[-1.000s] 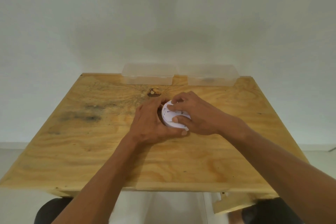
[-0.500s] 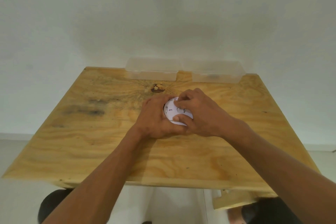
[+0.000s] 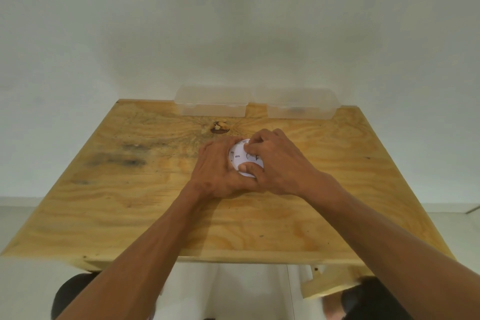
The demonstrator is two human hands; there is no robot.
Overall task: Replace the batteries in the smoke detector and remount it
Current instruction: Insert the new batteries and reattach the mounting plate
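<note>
1. At mid-table, slightly toward the far edge: a white round detector [image 3: 245, 160], flat on the plywood table [image 3: 130, 215], wrapped from both sides.
2. Left hand [image 3: 215, 171]: curled round the detector's left rim, fingers hidden behind the far side, thumb low at the near side; probably there to brace the body against turning.
3. Right hand [image 3: 278, 163]: arched over the right half, thumb pressed on the near rim, fingertips [image 3: 250, 149] pinching down on the top face. Looks like a grip for twisting or prying, so likely freeing the base plate or cover from the body, or locking it back on; impossible to tell which.
4. Both hands closed on the detector, neither idle. No gap visible between palms and rim.
5. Top face: a few dark slots and marks in view between the hands, too small to read. No batteries visible anywhere.
6. At the far edge, against the wall: 2 clear plastic boxes, the left box [image 3: 213, 102] and the right box [image 3: 298, 105], side by side. Something dark faintly visible in the right one; contents otherwise unclear. Possibly there for spare or spent batteries.
7. Between left box and hands: a dark knot [image 3: 219, 128] in the wood.
8. Judgement: held low on the table for leverage; risk of slipping off the smooth rim under a hard twist.
</note>
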